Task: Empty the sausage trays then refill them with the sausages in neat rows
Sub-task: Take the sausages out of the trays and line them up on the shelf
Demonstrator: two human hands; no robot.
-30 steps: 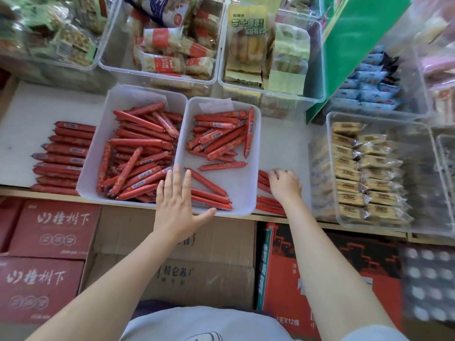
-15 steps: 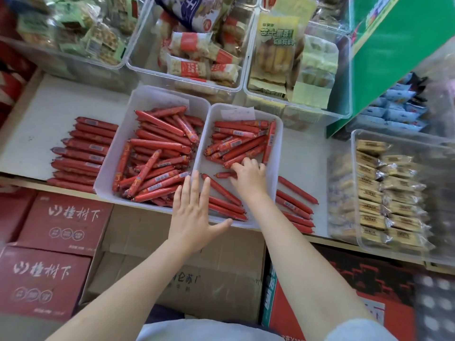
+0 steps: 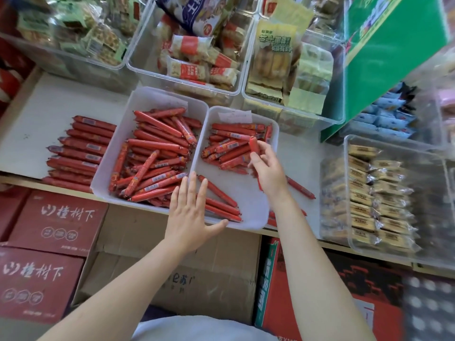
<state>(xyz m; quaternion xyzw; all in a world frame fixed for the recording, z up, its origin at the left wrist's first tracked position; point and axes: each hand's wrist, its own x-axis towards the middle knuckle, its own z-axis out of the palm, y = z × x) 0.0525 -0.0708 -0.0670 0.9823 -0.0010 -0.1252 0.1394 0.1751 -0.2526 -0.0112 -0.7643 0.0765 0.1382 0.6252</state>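
Observation:
Two white sausage trays stand side by side on the shelf. The left tray (image 3: 118, 143) is heaped with red sausages lying at mixed angles. The right tray (image 3: 246, 193) holds a loose pile at the back and a few sausages at the front. My right hand (image 3: 267, 172) is raised over the right tray and grips a red sausage (image 3: 253, 145) that sticks up from its fingers. Flat and with fingers spread, my left hand (image 3: 189, 212) rests on the front rims where the trays meet. A row of sausages (image 3: 81, 148) lies on the shelf to the left, and a few more sausages (image 3: 299, 188) lie to the right.
Clear bins of packaged snacks (image 3: 194, 65) stand behind the trays, and a clear bin of wrapped cakes (image 3: 374, 200) stands to the right. A green box (image 3: 384, 60) leans at the back right. Red cartons (image 3: 56, 217) and a brown cardboard box (image 3: 172, 262) sit below the shelf edge.
My right hand left the sausages on the shelf to the right, reached into the right tray's pile and lifted one sausage. My left hand stayed on the tray rims.

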